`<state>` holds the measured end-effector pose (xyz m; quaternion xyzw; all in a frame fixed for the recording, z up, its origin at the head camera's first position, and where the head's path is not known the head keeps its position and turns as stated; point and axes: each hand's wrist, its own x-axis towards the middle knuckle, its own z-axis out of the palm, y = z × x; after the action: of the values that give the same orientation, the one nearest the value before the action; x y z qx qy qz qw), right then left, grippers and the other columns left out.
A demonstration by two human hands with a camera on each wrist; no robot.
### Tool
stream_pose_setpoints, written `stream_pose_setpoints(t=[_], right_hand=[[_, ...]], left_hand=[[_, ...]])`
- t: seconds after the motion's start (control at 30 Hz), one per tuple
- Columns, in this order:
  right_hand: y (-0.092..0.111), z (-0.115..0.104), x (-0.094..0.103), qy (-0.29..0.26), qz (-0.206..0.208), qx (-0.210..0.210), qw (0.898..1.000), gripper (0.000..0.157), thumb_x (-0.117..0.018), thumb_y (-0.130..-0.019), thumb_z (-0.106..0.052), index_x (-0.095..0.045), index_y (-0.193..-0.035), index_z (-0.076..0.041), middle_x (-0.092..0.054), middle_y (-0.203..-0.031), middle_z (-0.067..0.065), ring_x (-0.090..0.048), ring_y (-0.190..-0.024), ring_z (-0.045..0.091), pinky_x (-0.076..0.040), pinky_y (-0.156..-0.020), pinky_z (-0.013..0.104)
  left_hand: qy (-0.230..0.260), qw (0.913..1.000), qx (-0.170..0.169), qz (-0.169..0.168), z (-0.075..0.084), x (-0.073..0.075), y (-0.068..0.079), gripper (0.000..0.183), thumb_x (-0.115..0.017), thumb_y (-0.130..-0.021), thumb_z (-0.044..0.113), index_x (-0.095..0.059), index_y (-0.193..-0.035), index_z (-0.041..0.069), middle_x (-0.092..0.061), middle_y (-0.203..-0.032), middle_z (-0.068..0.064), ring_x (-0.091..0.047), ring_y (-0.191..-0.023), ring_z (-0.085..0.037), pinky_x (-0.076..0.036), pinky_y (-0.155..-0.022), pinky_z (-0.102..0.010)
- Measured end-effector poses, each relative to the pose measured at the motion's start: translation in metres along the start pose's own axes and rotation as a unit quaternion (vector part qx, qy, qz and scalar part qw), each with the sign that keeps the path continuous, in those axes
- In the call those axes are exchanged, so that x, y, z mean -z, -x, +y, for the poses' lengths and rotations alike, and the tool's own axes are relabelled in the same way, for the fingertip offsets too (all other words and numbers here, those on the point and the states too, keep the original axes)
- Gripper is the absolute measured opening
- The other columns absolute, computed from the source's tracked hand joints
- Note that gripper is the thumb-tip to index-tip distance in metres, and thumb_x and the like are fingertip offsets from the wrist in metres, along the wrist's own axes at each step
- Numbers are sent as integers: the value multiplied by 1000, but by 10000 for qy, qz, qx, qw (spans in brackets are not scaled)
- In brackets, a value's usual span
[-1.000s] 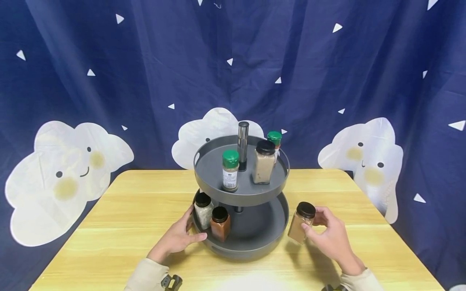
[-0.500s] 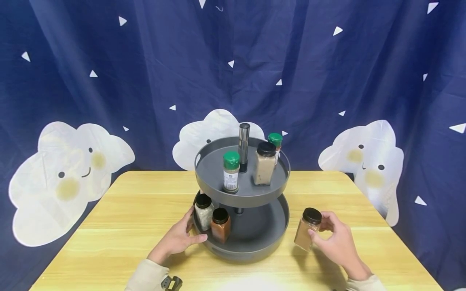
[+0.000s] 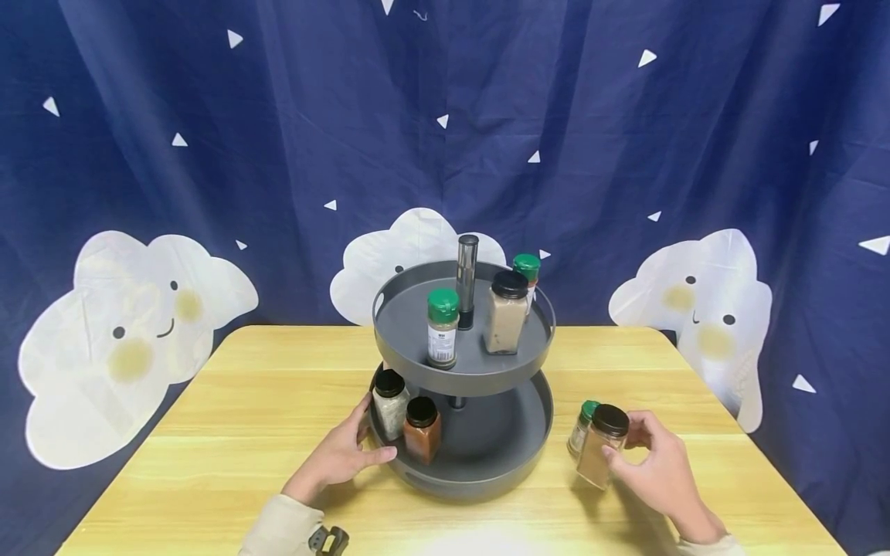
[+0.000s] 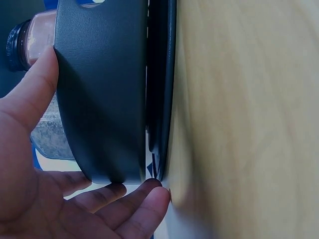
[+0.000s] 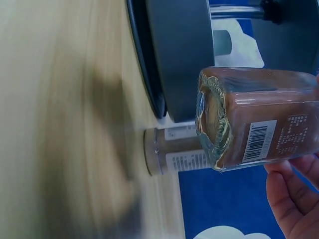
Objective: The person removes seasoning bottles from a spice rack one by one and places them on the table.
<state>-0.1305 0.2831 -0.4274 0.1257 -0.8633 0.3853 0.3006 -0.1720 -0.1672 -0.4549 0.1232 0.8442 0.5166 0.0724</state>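
My right hand [image 3: 657, 467] holds a square glass spice jar [image 3: 595, 457] with a black lid and brown powder inside. The jar tilts a little above the table, its thick glass base [image 5: 213, 119] facing the right wrist camera. Partly hidden behind it, a green-capped spice jar [image 3: 577, 436] stands on the table. My left hand [image 3: 341, 452] rests spread against the outer wall of the lower tray [image 3: 480, 483] of a grey two-tier turntable. Near its thumb, a black-lidded jar of pale grains [image 3: 391, 413] and one of reddish powder [image 3: 422, 440] stand in that tray.
On the upper tray [image 3: 466, 378] stand a green-capped shaker [image 3: 442, 340], a tall black-lidded jar of beige powder [image 3: 505, 320] and another green-capped shaker [image 3: 530, 270]. A metal post [image 3: 467, 278] rises through it. The wooden table [image 3: 292, 371] meets a blue curtain [image 3: 292, 100].
My right hand has carried the brown jar right and toward the table's near edge, uncovering the green-capped jar behind it. The left hand and the turntable stay in place.
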Motion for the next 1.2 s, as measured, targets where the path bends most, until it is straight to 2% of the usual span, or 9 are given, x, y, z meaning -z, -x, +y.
stream_pose_setpoints(t=[0.3, 0.6, 0.9, 1.2], right_hand=[[5, 4, 6, 248, -30, -222, 9994, 40, -82, -61, 1, -61, -94, -1, -61, -79, -4, -55, -69, 1, -47, -64, 9], [9, 16, 8, 472, -223, -566, 9970, 38, -82, -67, -4, -59, -97, -2, -62, -82, 0, -55, -72, 1, -45, -65, 8], [9, 20, 9, 604, -426, -946, 9928, 40, -84, -69, -10, -59, -99, -2, -64, -86, 4, -57, -74, -1, -51, -66, 15], [9, 27, 10, 638, -498, -1011, 9916, 40, -83, -72, -12, -58, -102, 0, -66, -89, 7, -60, -74, 1, -54, -65, 21]], left_hand=[[65, 10000, 68, 29, -1, -1, -1, 106, -82, -79, 22, -9, -154, -1, -19, -154, -28, -35, -132, -48, -34, -107, -52], [11, 10000, 84, -6, 1, 0, 0, 108, -82, -79, 26, -9, -154, 1, -18, -155, -27, -35, -132, -48, -34, -107, -52], [-39, 9999, 140, 3, -1, 0, -1, 109, -82, -79, 29, -9, -154, 0, -17, -155, -26, -35, -133, -46, -34, -108, -50], [-52, 9999, 117, 48, 1, 0, 0, 107, -82, -79, 24, -10, -154, -1, -19, -154, -27, -37, -131, -47, -36, -106, -50]])
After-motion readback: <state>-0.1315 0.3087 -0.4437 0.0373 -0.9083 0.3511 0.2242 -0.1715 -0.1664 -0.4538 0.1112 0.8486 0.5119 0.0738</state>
